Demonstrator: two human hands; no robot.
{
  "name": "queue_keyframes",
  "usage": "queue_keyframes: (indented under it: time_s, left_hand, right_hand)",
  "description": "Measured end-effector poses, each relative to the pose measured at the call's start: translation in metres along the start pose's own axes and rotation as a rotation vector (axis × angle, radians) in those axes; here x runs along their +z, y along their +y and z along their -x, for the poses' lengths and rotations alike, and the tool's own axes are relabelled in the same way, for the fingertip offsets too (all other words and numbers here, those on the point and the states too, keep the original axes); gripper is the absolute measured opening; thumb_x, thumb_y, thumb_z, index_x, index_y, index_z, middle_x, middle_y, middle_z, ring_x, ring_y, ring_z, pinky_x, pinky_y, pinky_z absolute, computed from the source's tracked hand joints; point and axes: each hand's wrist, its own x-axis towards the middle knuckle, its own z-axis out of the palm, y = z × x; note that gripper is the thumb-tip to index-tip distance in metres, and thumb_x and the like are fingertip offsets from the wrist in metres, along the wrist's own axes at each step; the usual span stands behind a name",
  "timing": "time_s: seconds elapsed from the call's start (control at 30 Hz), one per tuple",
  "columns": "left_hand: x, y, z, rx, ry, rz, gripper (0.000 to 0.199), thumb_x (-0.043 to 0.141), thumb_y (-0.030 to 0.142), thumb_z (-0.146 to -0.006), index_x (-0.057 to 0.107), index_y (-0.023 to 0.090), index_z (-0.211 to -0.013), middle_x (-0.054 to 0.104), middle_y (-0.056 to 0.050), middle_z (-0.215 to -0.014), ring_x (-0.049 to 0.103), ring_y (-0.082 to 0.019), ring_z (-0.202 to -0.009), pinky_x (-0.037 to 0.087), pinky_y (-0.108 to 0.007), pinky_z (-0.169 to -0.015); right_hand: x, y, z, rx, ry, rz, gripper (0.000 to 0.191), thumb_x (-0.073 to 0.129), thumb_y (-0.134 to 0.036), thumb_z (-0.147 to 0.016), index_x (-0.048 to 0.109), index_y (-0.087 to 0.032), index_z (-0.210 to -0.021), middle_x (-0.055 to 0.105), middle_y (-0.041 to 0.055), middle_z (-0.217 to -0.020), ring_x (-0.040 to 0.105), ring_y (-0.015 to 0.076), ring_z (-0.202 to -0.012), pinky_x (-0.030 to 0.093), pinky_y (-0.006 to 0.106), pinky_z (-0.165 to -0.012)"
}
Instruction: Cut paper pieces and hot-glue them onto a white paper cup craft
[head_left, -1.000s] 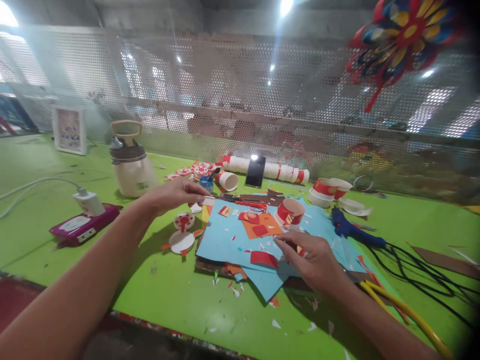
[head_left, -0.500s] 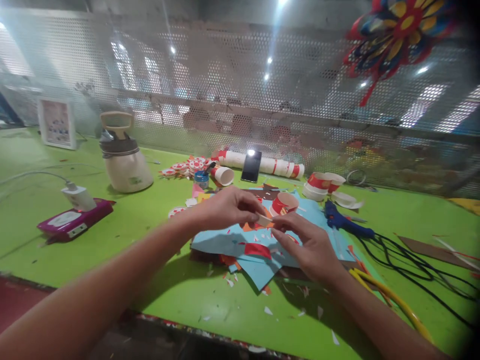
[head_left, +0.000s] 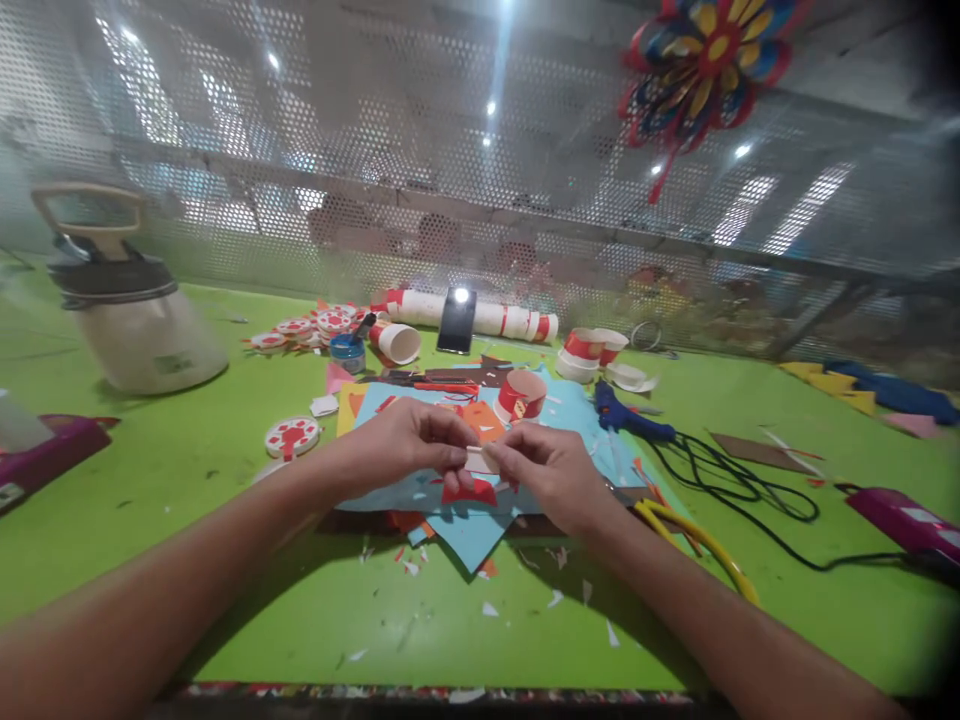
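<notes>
A small pale strip of paper (head_left: 480, 460) is pinched between my two hands. My left hand (head_left: 424, 447) grips its left end with thumb and fingers. The right end is between the thumb and fingers of my right hand (head_left: 547, 470). Both hands are over light blue paper sheets (head_left: 469, 540) covered with scraps. Just below the strip lies a curved red piece (head_left: 469, 492). Behind my right hand stands a cut red cup ring (head_left: 520, 394) on the blue paper.
A blue glue gun (head_left: 634, 415) with a black cable and yellow-handled scissors (head_left: 701, 540) are at the right. A phone (head_left: 457, 320) leans on a long cup roll (head_left: 495, 316) behind. A large flask (head_left: 142, 330) stands left, near a round red-and-white piece (head_left: 291, 437).
The view has turned to the right. My right hand has closed its thumb and fingers more firmly on the strip, whose pale face now shows more.
</notes>
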Motion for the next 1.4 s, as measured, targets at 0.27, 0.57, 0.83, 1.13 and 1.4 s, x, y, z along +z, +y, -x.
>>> queue_keyframes:
  time_s: [0.27, 0.57, 0.83, 1.13, 1.4]
  left_hand:
    - [0.000, -0.009, 0.002, -0.013, -0.009, 0.099, 0.015, 0.066, 0.022, -0.077, 0.067, 0.013, -0.089, 0.073, -0.006, -0.074, 0.067, -0.015, -0.066, 0.052, -0.029, -0.069]
    - [0.012, -0.007, 0.001, -0.005, 0.072, 0.015, 0.011, 0.068, 0.023, -0.074, 0.062, 0.014, -0.070, 0.065, 0.000, -0.055, 0.056, -0.010, -0.048, 0.044, -0.023, -0.051]
    - [-0.053, 0.028, 0.017, 0.566, 0.773, 0.067, 0.006, 0.066, 0.010, -0.072, 0.061, 0.014, -0.071, 0.062, 0.000, -0.059, 0.059, -0.010, -0.053, 0.047, -0.022, -0.053]
    - [-0.085, 0.022, 0.015, 0.556, 0.964, 0.074, 0.007, 0.066, 0.010, -0.069, 0.060, 0.014, -0.071, 0.061, 0.001, -0.058, 0.058, -0.009, -0.051, 0.046, -0.022, -0.052]
    - [-0.069, 0.016, 0.011, 0.466, 0.792, 0.016, 0.015, 0.071, 0.020, -0.066, 0.061, 0.012, -0.075, 0.063, 0.000, -0.062, 0.058, -0.009, -0.056, 0.045, -0.022, -0.054]
  right_hand:
    - [0.003, 0.004, -0.003, 0.043, -0.034, -0.065, 0.030, 0.056, -0.037, -0.084, 0.054, -0.016, -0.062, 0.050, -0.0037, -0.053, 0.044, 0.0088, -0.049, 0.036, 0.023, -0.051]
    - [0.000, 0.006, 0.001, -0.046, -0.060, 0.100, 0.035, 0.050, -0.036, -0.088, 0.057, -0.016, -0.060, 0.055, -0.0015, -0.057, 0.049, 0.0106, -0.055, 0.040, 0.025, -0.059]
    - [-0.014, 0.017, -0.006, -0.039, 0.281, 0.036, 0.027, 0.063, -0.037, -0.078, 0.067, -0.016, -0.094, 0.061, 0.0011, -0.068, 0.055, 0.0150, -0.063, 0.045, 0.028, -0.061]
    - [-0.012, 0.018, -0.006, -0.036, 0.268, 0.062, 0.029, 0.068, -0.040, -0.073, 0.068, -0.019, -0.093, 0.063, 0.0027, -0.074, 0.054, 0.0154, -0.064, 0.045, 0.029, -0.060]
    - [-0.005, 0.011, -0.002, -0.052, 0.231, 0.109, 0.033, 0.063, -0.049, -0.077, 0.069, -0.017, -0.082, 0.058, 0.0009, -0.056, 0.050, 0.0137, -0.051, 0.043, 0.028, -0.049]
